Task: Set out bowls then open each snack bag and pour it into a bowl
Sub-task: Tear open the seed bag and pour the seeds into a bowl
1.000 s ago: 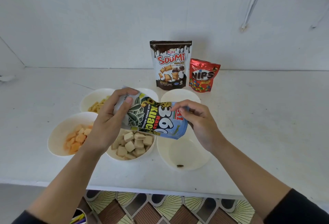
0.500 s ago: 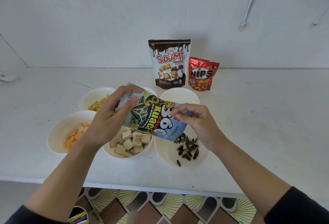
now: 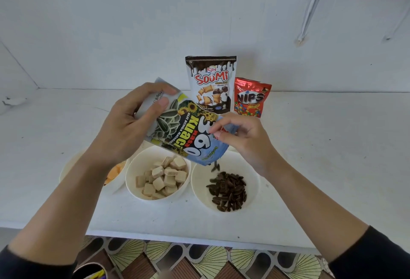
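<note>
Left grip [image 3: 124, 132] and right grip [image 3: 246, 143] hold seed bag [image 3: 184, 132] — mouth slanting down-right over bowl [image 3: 253, 174].

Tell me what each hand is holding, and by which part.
Both hold the sunflower seed bag: the left hand grips its raised bottom end, and the right hand pinches an edge near the pouring mouth.

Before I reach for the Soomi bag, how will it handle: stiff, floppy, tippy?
The Soomi bag stands upright on its base, tall for its footprint, so a push near the top would probably tip it. Its glossy film looks flexible and likely slippery; grip the flat top. The Nips bag stands close beside it and might get knocked.
</note>
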The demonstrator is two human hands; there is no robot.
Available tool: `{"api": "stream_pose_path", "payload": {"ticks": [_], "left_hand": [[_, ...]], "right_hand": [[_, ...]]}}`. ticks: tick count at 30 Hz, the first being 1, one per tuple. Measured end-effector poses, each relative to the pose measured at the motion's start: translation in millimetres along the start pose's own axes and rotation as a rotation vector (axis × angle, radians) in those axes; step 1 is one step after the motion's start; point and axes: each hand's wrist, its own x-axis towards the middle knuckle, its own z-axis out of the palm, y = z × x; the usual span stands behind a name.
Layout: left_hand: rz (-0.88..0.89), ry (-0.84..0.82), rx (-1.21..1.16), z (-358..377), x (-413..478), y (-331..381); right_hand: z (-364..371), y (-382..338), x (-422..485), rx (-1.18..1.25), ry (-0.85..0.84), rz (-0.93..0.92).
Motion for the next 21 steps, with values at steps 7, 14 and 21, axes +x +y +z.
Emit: {"api": "stream_pose_path", "payload": {"ticks": [7,14,21], "left_hand": [[-0.029,-0.002,0.024,15,-7,-20],[-0.046,0.048,0.027,27,-12,-27],[0.030,0.104,0.129,16,1,-1]], "right_hand": [[4,28,-13,0.036,0.080,0.133],[2,31,-19,0.050,0.093,0.199],[3,13,-10,0.042,0.093,0.095]]}}
